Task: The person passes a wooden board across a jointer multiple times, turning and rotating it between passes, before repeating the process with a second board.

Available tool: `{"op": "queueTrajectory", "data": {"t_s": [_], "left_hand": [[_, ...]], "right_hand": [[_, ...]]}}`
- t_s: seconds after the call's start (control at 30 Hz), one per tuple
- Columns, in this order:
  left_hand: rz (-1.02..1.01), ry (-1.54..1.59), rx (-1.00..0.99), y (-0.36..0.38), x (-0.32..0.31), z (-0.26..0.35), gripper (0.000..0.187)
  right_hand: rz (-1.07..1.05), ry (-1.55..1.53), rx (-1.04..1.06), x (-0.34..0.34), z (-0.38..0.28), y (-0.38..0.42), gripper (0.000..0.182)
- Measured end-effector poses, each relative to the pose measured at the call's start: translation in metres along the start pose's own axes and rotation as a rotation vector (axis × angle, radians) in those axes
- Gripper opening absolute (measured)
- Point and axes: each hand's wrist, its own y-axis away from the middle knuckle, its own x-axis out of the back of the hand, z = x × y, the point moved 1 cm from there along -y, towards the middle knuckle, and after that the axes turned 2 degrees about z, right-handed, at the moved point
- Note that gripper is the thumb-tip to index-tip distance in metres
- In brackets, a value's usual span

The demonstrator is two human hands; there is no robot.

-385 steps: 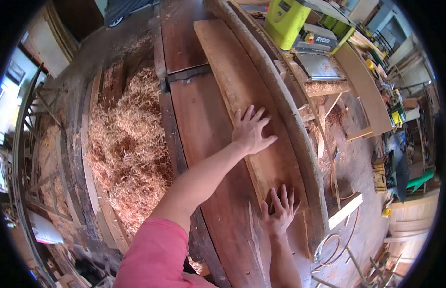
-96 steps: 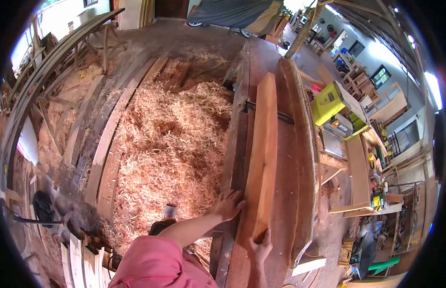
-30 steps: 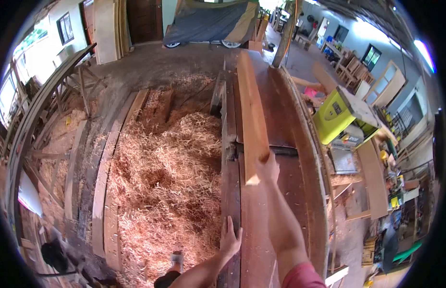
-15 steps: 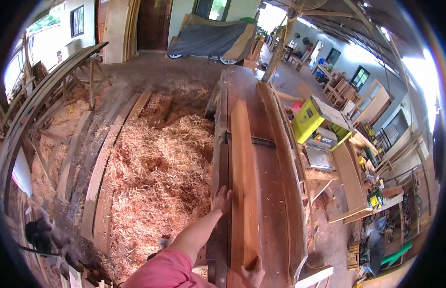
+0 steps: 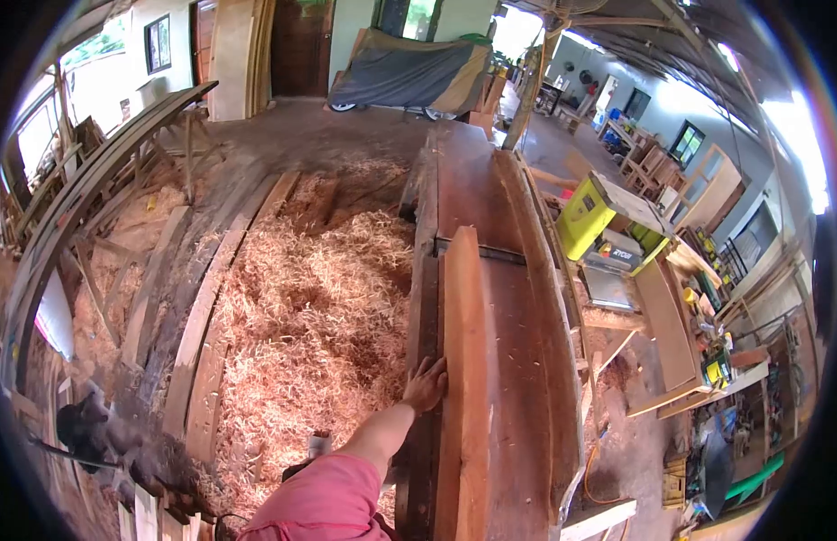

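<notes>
A long reddish-brown plank [image 5: 463, 361] stands on its edge on the dark table of a large woodworking machine [image 5: 517, 334], running away from me. My left hand [image 5: 425, 386] rests flat against the plank's left face, near the table's left edge, fingers spread. My right hand is out of the picture, below the lower edge. A pink sleeve [image 5: 315, 500] covers my left upper arm.
A deep heap of wood shavings [image 5: 301, 316] lies on the floor to the left of the machine, with long curved boards [image 5: 197, 316] beside it. A yellow-green table saw [image 5: 594, 216] and cluttered benches stand to the right. A covered vehicle [image 5: 409, 72] is parked at the back.
The plank has slid back toward me along the table. My right hand, seen at the plank's near end half a second ago, has dropped out of view. My left hand stays against the plank's left side.
</notes>
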Motion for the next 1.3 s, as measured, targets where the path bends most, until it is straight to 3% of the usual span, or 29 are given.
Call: {"op": "queueTrajectory", "data": {"t_s": [0.2,0.73,1.17,1.3], "left_hand": [[0.096,-0.068,-0.048,-0.017,-0.025,-0.024,0.054],[0.109,-0.070,-0.025,-0.015,-0.020,-0.023,0.055],[0.077,-0.058,-0.012,-0.017,-0.019,-0.023,0.056],[0.061,0.014,0.000,-0.017,-0.018,-0.024,0.054]], "right_hand": [[0.029,0.017,0.025,-0.007,-0.006,-0.016,0.081],[0.023,0.108,-0.039,0.007,-0.005,-0.009,0.077],[0.052,0.036,0.092,-0.014,-0.052,-0.047,0.075],[0.034,-0.224,-0.126,-0.030,-0.072,-0.075,0.085]]}}
